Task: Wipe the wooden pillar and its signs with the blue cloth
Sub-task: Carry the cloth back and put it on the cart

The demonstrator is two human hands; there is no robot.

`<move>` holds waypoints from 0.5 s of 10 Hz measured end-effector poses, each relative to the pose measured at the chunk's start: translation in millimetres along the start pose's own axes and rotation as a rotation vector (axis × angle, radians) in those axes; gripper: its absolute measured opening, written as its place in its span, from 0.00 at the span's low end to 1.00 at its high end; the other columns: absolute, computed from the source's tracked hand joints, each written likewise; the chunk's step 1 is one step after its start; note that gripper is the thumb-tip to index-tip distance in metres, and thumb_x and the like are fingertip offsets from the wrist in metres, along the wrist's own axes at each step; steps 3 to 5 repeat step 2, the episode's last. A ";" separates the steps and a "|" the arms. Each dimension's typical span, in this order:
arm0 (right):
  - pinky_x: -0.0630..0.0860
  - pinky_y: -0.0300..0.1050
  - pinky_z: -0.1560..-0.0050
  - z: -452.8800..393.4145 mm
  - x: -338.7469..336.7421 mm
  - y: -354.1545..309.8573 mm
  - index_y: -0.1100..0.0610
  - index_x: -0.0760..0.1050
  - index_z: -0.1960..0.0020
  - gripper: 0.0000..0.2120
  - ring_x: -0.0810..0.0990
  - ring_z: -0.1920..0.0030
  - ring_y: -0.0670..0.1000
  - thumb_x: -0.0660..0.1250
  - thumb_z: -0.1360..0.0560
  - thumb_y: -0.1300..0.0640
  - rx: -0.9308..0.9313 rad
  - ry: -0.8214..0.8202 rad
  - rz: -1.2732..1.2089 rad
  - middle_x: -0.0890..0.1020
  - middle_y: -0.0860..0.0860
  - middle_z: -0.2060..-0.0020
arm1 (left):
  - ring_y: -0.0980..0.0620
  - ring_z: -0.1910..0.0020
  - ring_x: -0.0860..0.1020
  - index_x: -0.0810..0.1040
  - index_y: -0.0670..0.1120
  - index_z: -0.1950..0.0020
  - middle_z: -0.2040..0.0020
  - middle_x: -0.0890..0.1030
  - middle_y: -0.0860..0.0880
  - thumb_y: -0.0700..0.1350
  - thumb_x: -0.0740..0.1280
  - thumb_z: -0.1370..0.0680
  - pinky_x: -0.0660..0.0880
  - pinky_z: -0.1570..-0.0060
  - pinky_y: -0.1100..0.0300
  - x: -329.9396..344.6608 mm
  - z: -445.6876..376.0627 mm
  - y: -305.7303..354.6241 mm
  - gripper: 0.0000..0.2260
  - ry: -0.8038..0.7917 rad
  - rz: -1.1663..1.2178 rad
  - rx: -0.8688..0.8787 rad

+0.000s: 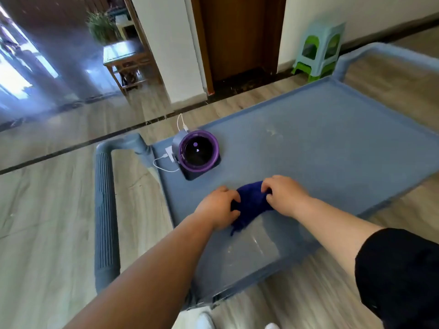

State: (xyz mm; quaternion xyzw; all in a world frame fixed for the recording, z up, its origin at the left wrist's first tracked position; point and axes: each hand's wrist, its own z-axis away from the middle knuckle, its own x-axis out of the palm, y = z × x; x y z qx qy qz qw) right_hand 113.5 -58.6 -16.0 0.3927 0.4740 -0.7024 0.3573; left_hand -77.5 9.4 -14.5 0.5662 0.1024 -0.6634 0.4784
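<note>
So the blue cloth lies bunched between both hands on the cart top; left hand and right hand each pinch an end, equally near.

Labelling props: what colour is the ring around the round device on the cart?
Purple ring, around a black centre; head view.

Dark blue cloth, grey-blue cart, purple-ringed device.
</note>
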 end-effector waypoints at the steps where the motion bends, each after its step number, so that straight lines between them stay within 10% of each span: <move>1: 0.73 0.46 0.52 -0.6 18.4 -1.3 0.49 0.72 0.53 0.07 0.76 0.48 0.55 0.62 0.28 0.59 0.011 -0.145 0.110 0.73 0.50 0.46 | 0.47 0.43 0.73 0.73 0.52 0.38 0.40 0.71 0.49 0.49 0.67 0.27 0.71 0.43 0.54 21.1 5.3 -12.8 0.17 -0.006 0.010 -0.002; 5: 0.74 0.46 0.52 -8.4 1.5 -14.7 0.54 0.75 0.47 0.10 0.77 0.49 0.57 0.63 0.27 0.55 -0.032 -0.272 0.291 0.74 0.52 0.46 | 0.48 0.43 0.73 0.72 0.53 0.36 0.39 0.71 0.49 0.51 0.66 0.26 0.70 0.41 0.55 13.8 2.9 -15.1 0.18 -0.033 -0.018 0.046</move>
